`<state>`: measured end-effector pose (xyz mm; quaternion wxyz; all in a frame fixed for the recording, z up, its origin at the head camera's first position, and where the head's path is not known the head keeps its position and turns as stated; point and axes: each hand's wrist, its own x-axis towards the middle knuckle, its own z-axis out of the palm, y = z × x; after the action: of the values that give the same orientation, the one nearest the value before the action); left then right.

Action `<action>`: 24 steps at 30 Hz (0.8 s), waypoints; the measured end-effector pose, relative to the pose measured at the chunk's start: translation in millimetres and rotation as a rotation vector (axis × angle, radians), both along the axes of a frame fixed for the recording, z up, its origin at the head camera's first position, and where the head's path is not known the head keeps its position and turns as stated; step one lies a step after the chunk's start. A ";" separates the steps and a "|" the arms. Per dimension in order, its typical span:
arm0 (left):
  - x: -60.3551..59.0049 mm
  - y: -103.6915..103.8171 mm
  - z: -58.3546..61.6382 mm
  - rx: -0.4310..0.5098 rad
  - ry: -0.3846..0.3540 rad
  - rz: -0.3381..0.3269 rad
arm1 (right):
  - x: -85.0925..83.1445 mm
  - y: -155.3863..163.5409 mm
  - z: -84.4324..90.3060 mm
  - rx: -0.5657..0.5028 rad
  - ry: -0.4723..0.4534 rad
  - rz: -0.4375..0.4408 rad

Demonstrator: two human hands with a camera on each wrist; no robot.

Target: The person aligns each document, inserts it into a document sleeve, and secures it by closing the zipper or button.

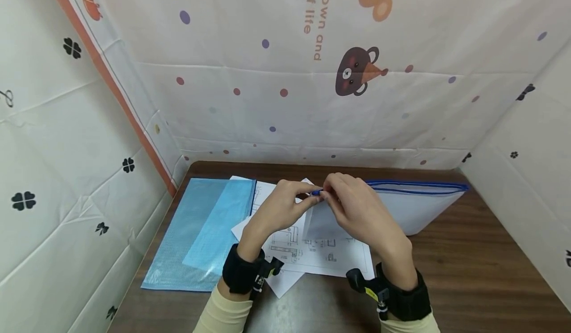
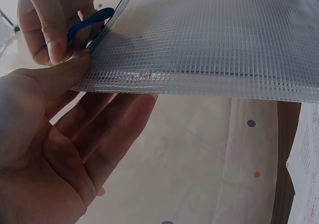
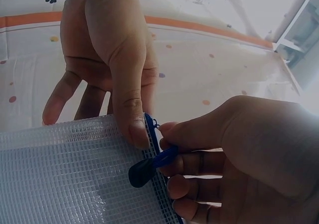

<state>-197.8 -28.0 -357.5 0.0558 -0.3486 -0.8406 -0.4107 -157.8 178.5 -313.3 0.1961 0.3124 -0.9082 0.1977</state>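
Note:
A clear mesh zipper pouch [image 1: 408, 209] with a blue zipper edge [image 1: 419, 185] is held upright above the table. My left hand [image 1: 277, 208] pinches its left corner, thumb on the mesh and fingers behind, as the left wrist view shows. Close beside it, my right hand [image 1: 359, 211] pinches the zipper at that same end. In the right wrist view, a blue cord with a dark pull tab [image 3: 142, 173] hangs by the right fingers over the mesh. White sheets with printed drawings [image 1: 330, 256] lie below the hands, partly covered by the pouch.
A blue mesh zipper pouch [image 1: 192, 244] lies flat at the left of the brown wooden table [image 1: 482, 268], over part of the sheets. Printed cloth walls [image 1: 250, 110] close off the back and both sides.

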 end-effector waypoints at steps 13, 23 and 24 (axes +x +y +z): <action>-0.7 0.4 -0.5 -0.014 -0.016 0.005 | -0.4 -0.5 -0.8 -0.006 0.006 0.003; -0.7 0.4 0.0 -0.017 -0.026 0.009 | -1.4 -0.5 -2.0 -0.010 0.015 0.003; -0.7 0.4 0.0 -0.017 -0.030 0.008 | -1.5 -0.6 -2.1 -0.010 0.014 0.003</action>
<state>-198.4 -27.5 -357.5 0.0421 -0.3395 -0.8463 -0.4083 -159.2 177.8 -315.4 0.2039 0.3141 -0.9053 0.2003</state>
